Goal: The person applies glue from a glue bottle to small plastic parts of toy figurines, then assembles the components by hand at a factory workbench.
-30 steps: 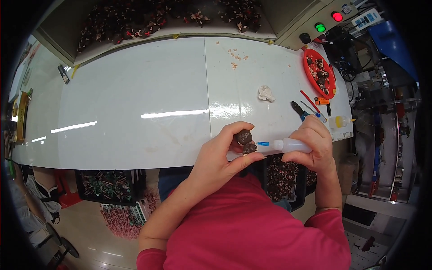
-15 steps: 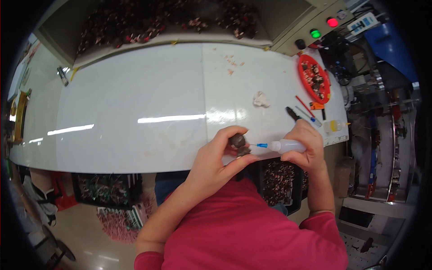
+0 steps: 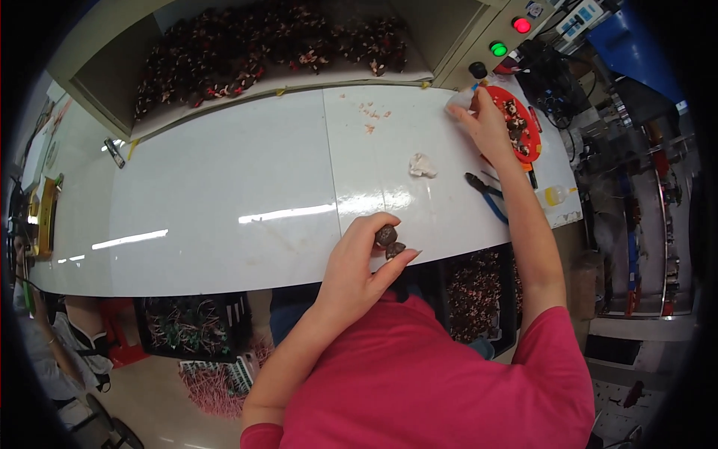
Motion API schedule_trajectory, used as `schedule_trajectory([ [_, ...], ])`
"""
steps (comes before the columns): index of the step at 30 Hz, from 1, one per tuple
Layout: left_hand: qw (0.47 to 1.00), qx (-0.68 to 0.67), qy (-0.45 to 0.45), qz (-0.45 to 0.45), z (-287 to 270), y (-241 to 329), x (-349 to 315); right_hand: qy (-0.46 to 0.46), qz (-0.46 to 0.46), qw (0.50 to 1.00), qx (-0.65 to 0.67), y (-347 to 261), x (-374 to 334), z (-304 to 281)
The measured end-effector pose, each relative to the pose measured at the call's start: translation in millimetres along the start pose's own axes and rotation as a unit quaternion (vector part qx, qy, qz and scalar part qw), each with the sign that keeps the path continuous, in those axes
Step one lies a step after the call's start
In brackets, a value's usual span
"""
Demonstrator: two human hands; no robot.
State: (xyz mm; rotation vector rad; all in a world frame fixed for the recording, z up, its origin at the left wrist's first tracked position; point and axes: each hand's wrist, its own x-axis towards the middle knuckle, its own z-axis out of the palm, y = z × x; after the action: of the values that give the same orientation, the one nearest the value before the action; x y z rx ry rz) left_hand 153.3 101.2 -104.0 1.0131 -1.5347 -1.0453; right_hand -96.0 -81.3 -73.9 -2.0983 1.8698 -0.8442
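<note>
Near the table's front edge, my left hand (image 3: 357,262) is closed round a small dark brown lumpy piece (image 3: 386,236). A second dark lump (image 3: 396,251) sits just below it, between fingers and thumb; whether the two are joined I cannot tell. My right hand (image 3: 490,129) reaches out to the far right, closed on a whitish squeeze bottle (image 3: 460,99) with a blue needle tip (image 3: 474,87). The hand partly covers the bottle. Beside that hand is a red basket (image 3: 532,127) holding dark pieces with pale bits.
A white crumpled lump (image 3: 422,165) and pale crumbs (image 3: 370,114) lie on the white table (image 3: 224,179). Blue-handled pliers (image 3: 485,193) and a yellow-labelled bottle (image 3: 555,196) are at the right. Behind stands a cabinet (image 3: 441,71) full of dark pieces. Below the edge is a bin (image 3: 508,329).
My right hand has moved the squeeze bottle away from the dark piece, out to the far right by the red basket. My left hand still holds the piece near the front edge.
</note>
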Motion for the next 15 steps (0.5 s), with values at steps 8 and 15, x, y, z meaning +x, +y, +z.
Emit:
schedule_trajectory([
  [8,1.000,0.008,0.013,-0.011,2,-6,-1,0.073,-0.095,0.993,-0.003,5,-29,1],
  [15,0.999,0.042,0.018,-0.015,9,-11,0,-0.096,-0.237,0.955,0.149,-79,-154,3],
])
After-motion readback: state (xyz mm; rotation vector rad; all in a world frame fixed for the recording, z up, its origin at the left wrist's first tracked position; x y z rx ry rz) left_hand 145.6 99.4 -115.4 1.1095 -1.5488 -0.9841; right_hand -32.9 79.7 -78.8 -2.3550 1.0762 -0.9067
